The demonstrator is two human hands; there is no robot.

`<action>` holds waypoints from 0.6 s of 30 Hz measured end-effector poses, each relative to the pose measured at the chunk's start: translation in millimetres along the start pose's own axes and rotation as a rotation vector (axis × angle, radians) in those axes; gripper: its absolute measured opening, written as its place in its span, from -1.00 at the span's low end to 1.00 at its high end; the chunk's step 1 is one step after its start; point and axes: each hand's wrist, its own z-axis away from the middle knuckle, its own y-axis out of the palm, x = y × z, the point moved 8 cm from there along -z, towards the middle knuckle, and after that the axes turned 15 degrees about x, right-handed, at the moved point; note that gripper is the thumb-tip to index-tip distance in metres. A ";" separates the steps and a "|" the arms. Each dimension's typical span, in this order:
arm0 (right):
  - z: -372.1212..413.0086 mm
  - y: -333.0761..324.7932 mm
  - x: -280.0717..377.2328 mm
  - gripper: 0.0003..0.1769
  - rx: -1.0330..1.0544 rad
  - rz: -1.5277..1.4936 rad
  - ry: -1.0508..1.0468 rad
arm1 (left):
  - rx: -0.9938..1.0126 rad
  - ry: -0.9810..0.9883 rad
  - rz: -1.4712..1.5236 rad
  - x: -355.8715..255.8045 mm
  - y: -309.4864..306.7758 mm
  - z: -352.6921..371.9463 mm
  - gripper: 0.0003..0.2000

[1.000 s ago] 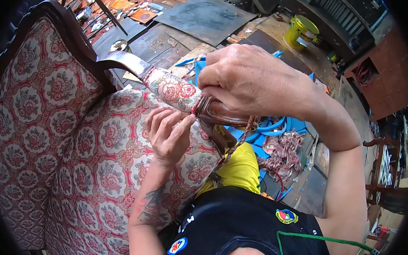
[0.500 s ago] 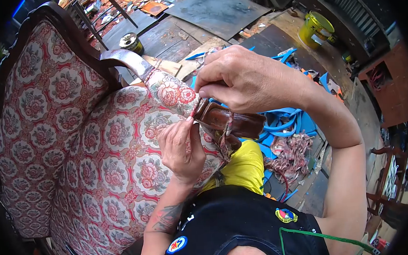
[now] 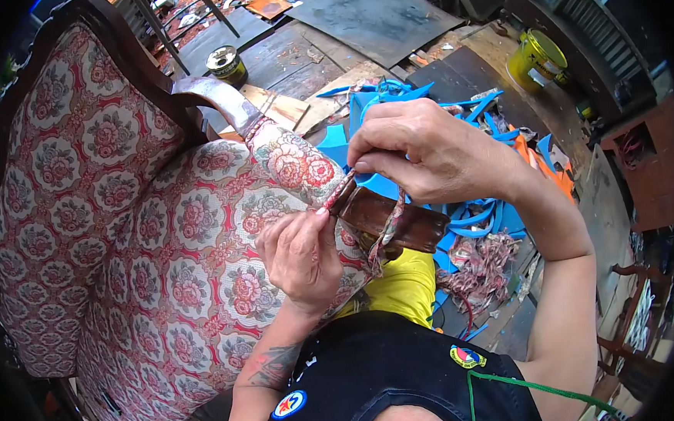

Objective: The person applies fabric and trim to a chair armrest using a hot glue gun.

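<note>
Braided trim [image 3: 389, 234] on the armchair [image 3: 161, 244] arm, centre frame.
Left hand [image 3: 301, 255] and right hand [image 3: 434, 154] each pinch it.

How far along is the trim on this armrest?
Done: floral fabric covers the seat and armrest pad. In hand: right hand holds the braided trim over the wooden arm end; left hand pinches it at the pad's front edge. Left: the trim's loose tail hangs unfixed beside the arm.

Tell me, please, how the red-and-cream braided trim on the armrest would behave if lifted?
Probably floppy: the red-and-cream braided trim sags in a loop below the right hand. Likely light, since a pinch holds it. Its woven surface should grip, not slip.
</note>
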 end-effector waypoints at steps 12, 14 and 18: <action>9.1 13.6 -25.2 -0.88 -0.071 -0.151 0.058 | 0.008 0.014 0.011 5.9 0.8 1.8 -0.69; 10.8 16.3 -28.2 -0.86 -0.088 -0.179 0.051 | 0.012 0.013 0.007 6.2 0.7 2.3 -0.68; 12.0 20.9 -35.6 -0.84 -0.082 -0.217 0.083 | 0.054 0.017 0.010 3.5 -1.4 -1.4 -0.69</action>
